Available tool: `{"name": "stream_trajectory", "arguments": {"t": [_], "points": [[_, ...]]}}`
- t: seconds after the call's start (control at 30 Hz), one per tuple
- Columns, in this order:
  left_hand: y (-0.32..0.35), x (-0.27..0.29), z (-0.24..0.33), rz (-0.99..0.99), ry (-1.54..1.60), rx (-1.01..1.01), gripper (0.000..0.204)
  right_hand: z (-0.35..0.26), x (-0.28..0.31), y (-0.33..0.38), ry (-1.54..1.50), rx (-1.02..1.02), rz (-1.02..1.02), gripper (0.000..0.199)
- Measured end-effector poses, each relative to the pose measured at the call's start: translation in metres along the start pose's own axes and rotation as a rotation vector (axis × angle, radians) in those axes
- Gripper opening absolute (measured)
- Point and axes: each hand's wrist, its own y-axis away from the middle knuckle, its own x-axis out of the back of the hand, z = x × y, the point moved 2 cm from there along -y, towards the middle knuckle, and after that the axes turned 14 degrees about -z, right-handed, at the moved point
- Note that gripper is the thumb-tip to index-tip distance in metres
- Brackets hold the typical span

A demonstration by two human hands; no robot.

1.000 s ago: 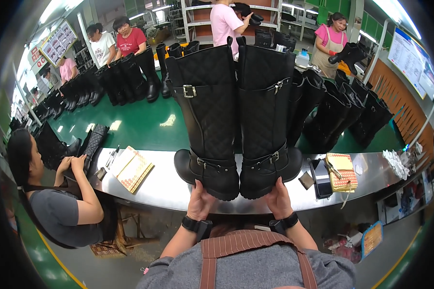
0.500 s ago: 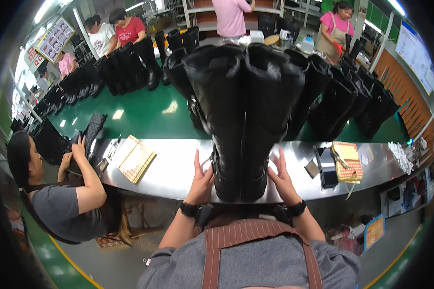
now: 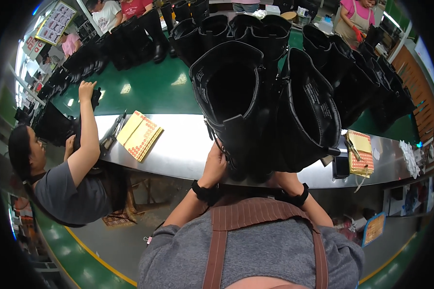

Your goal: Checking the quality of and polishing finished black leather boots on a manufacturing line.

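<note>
A pair of tall black boots stands close before me on the steel work surface (image 3: 178, 147), openings toward me. The left boot (image 3: 238, 139) is nearly upright, while the right boot (image 3: 294, 156) tilts to the right and gapes wide. My left hand (image 3: 215, 167) is closed against the left boot's outer side, low down by its strap; its fingertips are partly hidden. Behind the right boot's foot end, my right hand (image 3: 290, 182) is mostly covered, so its fingers do not show.
More black boots (image 3: 214, 30) stand just behind on the green bench top (image 3: 152, 98). A yellow patterned booklet (image 3: 139, 135) lies left, another (image 3: 360, 149) right beside a black phone-like slab (image 3: 341, 166). A co-worker (image 3: 77, 192) sits close on my left, one arm raised.
The boots have parted at the top, and the right one now leans right. My hands have moved from flat beside the boots to lower and closer in. The view has tipped downward.
</note>
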Motion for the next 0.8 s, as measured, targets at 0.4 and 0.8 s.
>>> {"name": "stream_trajectory", "arguments": {"t": [0.4,0.8], "points": [[0.023,0.014,0.102,-0.049,0.405,-0.374,0.113,0.024,-0.015,0.017,-0.359,-0.289,-0.092,0.036],[-0.017,0.09,0.167,0.503,0.37,-0.407,0.051,0.0,0.043,0.001,0.007,0.118,-0.07,0.028]]}}
